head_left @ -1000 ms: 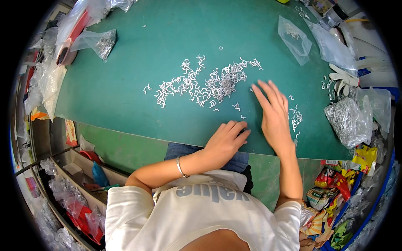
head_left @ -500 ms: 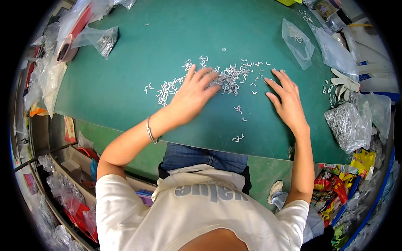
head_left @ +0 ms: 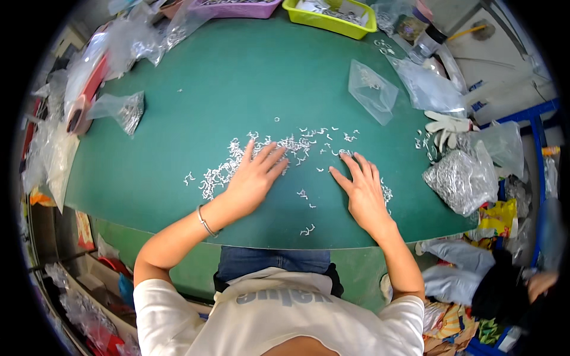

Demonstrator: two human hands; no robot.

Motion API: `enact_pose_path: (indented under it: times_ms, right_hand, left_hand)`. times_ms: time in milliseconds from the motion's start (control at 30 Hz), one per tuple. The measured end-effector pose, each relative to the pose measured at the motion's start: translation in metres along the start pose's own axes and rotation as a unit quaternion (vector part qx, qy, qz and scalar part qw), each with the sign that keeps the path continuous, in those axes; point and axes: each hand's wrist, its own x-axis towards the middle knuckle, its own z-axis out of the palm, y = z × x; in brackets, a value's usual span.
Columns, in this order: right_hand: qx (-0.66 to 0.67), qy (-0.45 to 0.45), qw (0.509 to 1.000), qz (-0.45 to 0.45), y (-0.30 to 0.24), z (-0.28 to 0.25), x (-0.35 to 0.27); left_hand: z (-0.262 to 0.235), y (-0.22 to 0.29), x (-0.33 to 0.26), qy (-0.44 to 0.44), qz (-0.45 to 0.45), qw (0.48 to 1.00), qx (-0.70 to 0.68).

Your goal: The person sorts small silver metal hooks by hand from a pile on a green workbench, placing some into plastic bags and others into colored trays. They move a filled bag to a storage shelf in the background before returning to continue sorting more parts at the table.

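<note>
A loose spread of small silvery curved metal pieces [head_left: 221, 170] lies on the green tabletop [head_left: 237, 77]. My left hand [head_left: 254, 177], with a metal bangle [head_left: 206, 221] on its wrist, rests over this spread, fingers apart and touching it. Some pieces are hidden beneath its fingers. To the right, my right hand [head_left: 363, 193] lies low over the table with its fingers stretched out. Its fingertips are at a few pieces, and a small cluster of pieces [head_left: 386, 193] shows along its outer side. Whether anything lies under that palm is hidden.
A clear bag packed with silvery pieces [head_left: 460, 181] and a white glove [head_left: 446, 127] lie at the right. A flatter clear bag [head_left: 371, 92] is farther back. Yellow-green [head_left: 332, 21] and purple [head_left: 243, 9] trays stand at the far edge. Another person's dark sleeve [head_left: 504, 293] is at lower right.
The view has shifted, bringing the far trays in. My right hand is closer to my left, and pieces now show on its outer side. The dense heap between the hands looks thinner. Another person has appeared.
</note>
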Motion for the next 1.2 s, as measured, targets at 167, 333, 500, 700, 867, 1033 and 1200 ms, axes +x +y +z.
enact_pose_path:
  times_ms: [167,333,500,700,867,1033,1200]
  right_hand:
    - [0.034,-0.032,0.998,0.047,-0.026,-0.008,-0.039]
    - [0.147,0.017,0.989,0.019,-0.024,-0.008,-0.032]
    - [0.063,0.071,0.993,0.063,0.014,0.006,0.018]
    - [-0.067,0.0,0.997,0.042,-0.014,-0.008,-0.015]
    - [0.018,-0.069,0.997,-0.013,-0.04,-0.017,-0.043]
    - [0.072,0.029,0.996,0.039,0.004,-0.012,-0.006]
    - [0.081,-0.004,0.995,0.059,0.012,0.002,-0.014]
  left_hand:
    - [-0.017,0.012,0.003,0.014,-0.033,0.999,0.036]
    - [-0.006,0.071,-0.018,-0.003,0.054,0.97,-0.236]
    - [0.005,0.091,-0.021,-0.063,0.127,0.964,-0.227]
    - [-0.001,0.083,-0.041,-0.103,0.157,0.958,-0.215]
    - [0.0,0.089,-0.041,-0.029,0.05,0.957,-0.283]
    - [0.0,0.105,-0.024,-0.023,0.064,0.973,-0.219]
    - [0.007,0.096,-0.04,-0.054,0.129,0.959,-0.246]
